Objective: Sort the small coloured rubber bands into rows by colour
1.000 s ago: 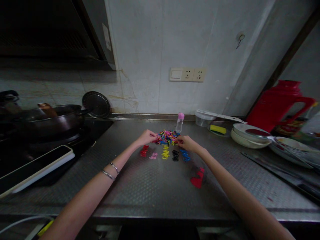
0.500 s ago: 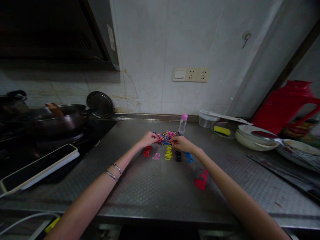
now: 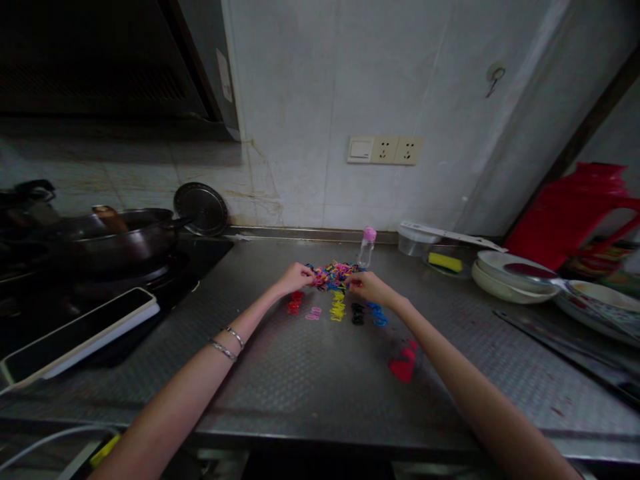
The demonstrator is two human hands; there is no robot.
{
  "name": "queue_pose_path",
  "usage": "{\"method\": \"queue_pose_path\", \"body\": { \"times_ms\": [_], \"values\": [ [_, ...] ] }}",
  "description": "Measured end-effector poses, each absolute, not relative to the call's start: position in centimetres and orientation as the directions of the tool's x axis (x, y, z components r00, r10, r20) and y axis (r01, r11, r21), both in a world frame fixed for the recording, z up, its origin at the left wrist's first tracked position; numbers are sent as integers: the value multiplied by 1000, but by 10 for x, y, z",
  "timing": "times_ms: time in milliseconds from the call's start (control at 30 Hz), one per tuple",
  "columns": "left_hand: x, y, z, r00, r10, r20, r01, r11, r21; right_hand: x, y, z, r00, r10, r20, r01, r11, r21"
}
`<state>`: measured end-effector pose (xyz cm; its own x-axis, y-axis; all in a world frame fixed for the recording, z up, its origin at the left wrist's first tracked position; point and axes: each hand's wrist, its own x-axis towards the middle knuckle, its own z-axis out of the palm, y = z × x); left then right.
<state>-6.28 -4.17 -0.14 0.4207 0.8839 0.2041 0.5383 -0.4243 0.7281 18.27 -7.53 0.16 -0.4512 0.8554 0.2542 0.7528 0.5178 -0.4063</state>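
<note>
A heap of small multicoloured rubber bands [image 3: 333,274] lies on the metal counter between my hands. My left hand [image 3: 295,277] is at the heap's left edge, fingertips pinched among the bands. At its right side my right hand [image 3: 371,288] has its fingers pinched together. What either pinch holds is too small to make out. In front of the heap lie separate groups: red bands [image 3: 295,303], pink bands [image 3: 313,313], yellow bands [image 3: 337,308], black bands [image 3: 357,313] and blue bands [image 3: 377,314].
Behind the heap stands a clear bottle with a pink cap [image 3: 367,245]. A red heart-shaped piece [image 3: 403,363] lies by my right forearm. Stacked bowls [image 3: 510,283], a yellow sponge [image 3: 445,263] and a red thermos [image 3: 570,213] stand right; a pan [image 3: 115,240] and phone [image 3: 80,337] left.
My right fingertips have shifted slightly right, away from the top of the yellow bands. My left hand stays almost where it was at the heap.
</note>
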Motion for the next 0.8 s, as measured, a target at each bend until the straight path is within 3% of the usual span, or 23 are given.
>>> {"method": "queue_pose_path", "body": {
  "times_ms": [800],
  "values": [
    [-64,-46,5,392,896,208,550,-410,727,170,-82,-3,-441,865,238,768,501,-399]
  ]
}}
